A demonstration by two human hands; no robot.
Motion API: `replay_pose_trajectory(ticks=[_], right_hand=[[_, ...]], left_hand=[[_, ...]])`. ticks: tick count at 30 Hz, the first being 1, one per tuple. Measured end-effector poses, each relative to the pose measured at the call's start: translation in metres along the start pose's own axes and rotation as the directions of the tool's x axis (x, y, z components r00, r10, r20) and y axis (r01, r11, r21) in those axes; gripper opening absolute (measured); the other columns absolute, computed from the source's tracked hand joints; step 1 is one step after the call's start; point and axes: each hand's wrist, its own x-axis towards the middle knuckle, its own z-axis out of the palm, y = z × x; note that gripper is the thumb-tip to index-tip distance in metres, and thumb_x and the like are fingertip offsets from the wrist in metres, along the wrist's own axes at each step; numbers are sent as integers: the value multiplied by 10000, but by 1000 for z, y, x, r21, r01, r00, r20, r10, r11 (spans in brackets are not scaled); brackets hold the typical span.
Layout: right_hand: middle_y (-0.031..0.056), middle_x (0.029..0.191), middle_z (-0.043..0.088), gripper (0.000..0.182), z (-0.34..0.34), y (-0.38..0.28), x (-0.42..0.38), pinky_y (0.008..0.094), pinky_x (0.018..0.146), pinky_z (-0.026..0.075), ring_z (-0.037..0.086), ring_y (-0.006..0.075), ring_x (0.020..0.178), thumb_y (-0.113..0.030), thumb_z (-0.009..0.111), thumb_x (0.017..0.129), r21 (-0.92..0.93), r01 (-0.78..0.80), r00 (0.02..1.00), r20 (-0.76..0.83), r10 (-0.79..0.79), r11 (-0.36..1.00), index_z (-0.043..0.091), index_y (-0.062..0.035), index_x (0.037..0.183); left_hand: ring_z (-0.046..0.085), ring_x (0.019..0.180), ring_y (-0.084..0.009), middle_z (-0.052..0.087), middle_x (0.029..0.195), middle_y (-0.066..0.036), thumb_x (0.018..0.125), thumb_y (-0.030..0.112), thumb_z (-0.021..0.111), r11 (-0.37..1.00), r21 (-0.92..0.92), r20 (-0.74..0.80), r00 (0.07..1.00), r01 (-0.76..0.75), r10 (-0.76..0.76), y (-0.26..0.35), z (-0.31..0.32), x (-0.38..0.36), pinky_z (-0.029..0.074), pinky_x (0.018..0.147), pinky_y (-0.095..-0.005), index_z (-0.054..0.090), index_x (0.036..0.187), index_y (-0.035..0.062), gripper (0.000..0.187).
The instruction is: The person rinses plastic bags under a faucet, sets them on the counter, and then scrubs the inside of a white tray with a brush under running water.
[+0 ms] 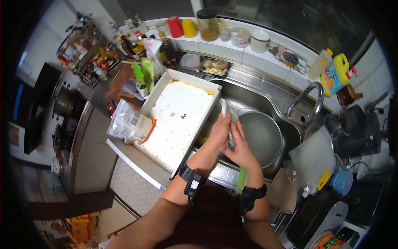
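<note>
My left hand [219,132] and my right hand [241,148] come together over the sink, both closed on a pale, grey-green folded cloth [224,107]. Its upper end sticks out above my fingers, and the part between my palms is mostly hidden. Just right of my hands, a round metal basin [275,137] of cloudy water sits inside the steel sink [292,139]. To the left of my hands lies a white drawer [182,97] with brown crumbs and yellowish stains on its bottom, its right edge close to my left wrist.
A clear plastic packet [130,120] with an orange edge rests on the drawer's left side. The curved faucet [317,93] rises at the sink's right. Jars and cups, including a red cup [175,27], line the sill. A yellow detergent bottle [335,74] stands at back right.
</note>
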Motion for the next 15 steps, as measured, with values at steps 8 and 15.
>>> replay_pose_trajectory(ticks=[8,15], right_hand=[[151,1316,428,495,8,-87,28,387,988,358,415,343,1199,8,441,823,-175,1,989,-145,-27,985,391,-68,1310],[223,716,547,195,16,-147,76,368,593,422,517,353,614,-176,476,900,-172,82,950,-284,-129,982,546,4,931]], left_hand=[[397,1105,-175,366,1271,-54,930,322,449,992,-24,77,989,-121,123,80,7,-29,338,964,-345,178,1404,157,571],[208,1310,-170,204,1442,-69,929,376,429,983,-19,275,945,-182,180,152,-41,-54,155,1073,-319,67,1420,56,689]])
